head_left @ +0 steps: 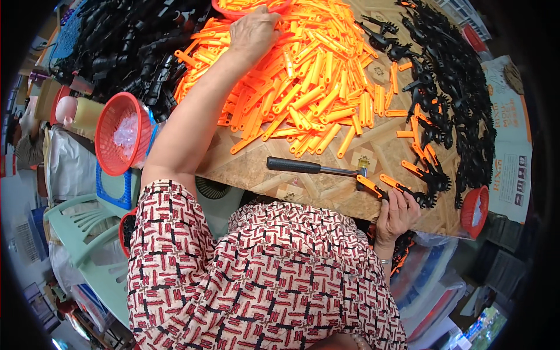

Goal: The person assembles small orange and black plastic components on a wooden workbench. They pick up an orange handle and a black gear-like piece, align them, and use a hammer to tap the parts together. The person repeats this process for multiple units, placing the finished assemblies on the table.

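My left hand [254, 36] reaches far over the heap of orange plastic handles [315, 76], beside the rim of a red basket [230, 13]. Its fingers bend down out of sight, so their grip is hidden. At the table's near edge my right hand [399, 217] closes its fingertips on the black end of a piece with an orange handle [370, 186]. A second orange handle [392, 182] with a black part lies just beyond those fingers. The hammer [293, 165] rests on the table between my arms, black grip to the left, metal head near the right hand's piece.
Black toothed plastic parts [443, 87] are piled along the table's right side, a red basket [475, 211] at its corner. More black parts [134, 52] fill the far left. A red basket with clear pieces [121, 134] stands left, above a pale green chair [81, 227].
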The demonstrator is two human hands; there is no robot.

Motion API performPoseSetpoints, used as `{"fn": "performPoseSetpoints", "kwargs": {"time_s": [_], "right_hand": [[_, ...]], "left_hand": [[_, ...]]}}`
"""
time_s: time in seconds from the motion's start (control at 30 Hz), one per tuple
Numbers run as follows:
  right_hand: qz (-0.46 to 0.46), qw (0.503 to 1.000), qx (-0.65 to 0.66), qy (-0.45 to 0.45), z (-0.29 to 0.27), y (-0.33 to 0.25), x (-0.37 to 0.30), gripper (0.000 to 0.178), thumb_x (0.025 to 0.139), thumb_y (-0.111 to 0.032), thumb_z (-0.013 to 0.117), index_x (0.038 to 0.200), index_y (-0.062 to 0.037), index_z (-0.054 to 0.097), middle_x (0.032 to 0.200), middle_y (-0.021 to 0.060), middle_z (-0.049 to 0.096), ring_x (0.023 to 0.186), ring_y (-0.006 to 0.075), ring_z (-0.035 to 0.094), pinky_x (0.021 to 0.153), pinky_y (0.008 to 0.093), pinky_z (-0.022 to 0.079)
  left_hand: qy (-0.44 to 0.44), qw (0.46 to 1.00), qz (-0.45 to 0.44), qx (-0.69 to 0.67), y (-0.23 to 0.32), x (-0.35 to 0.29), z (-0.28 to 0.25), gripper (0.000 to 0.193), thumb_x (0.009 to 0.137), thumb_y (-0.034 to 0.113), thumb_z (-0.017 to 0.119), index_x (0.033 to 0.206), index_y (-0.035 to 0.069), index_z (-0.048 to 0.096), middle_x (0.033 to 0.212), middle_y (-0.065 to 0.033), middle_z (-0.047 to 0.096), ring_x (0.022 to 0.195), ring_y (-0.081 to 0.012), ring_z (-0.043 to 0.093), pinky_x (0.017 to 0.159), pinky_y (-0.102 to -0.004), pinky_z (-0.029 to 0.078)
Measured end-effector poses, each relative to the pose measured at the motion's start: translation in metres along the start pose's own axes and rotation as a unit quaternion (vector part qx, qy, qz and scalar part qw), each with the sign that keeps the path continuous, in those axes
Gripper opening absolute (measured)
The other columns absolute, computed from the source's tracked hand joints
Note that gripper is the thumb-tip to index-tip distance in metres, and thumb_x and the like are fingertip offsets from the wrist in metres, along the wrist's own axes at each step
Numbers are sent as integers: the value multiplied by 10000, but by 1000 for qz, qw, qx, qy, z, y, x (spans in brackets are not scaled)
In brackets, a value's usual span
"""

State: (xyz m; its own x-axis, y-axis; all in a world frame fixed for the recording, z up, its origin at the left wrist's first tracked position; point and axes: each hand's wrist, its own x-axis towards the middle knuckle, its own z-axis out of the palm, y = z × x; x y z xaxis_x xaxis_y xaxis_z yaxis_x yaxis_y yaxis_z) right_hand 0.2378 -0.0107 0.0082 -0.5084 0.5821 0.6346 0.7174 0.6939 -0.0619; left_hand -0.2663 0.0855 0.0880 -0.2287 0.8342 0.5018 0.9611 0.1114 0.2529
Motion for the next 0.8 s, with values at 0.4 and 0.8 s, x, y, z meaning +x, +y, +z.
{"fn": "performPoseSetpoints", "kwargs": {"time_s": [0.4,0.8], "right_hand": [[8,1000,11,4,-1,-8,1,255,906,-90,698,1148,-19,735,1164,91,731,1105,363,614,977,445,480],[0,999,31,-19,3,-13,-10,248,973,-104,641,1183,2,719,1173,116,710,1129,371,599,994,459,477]], "left_hand": [[79,698,-114,-703,-26,-123,-133,216,986,199,596,1104,19,616,1409,-256,603,1188,-256,601,851,-298,493],[115,724,-368,-572,0,-201,-127,216,1011,275,688,1068,80,613,723,39,495,646,-85,444,704,-271,438]]}}
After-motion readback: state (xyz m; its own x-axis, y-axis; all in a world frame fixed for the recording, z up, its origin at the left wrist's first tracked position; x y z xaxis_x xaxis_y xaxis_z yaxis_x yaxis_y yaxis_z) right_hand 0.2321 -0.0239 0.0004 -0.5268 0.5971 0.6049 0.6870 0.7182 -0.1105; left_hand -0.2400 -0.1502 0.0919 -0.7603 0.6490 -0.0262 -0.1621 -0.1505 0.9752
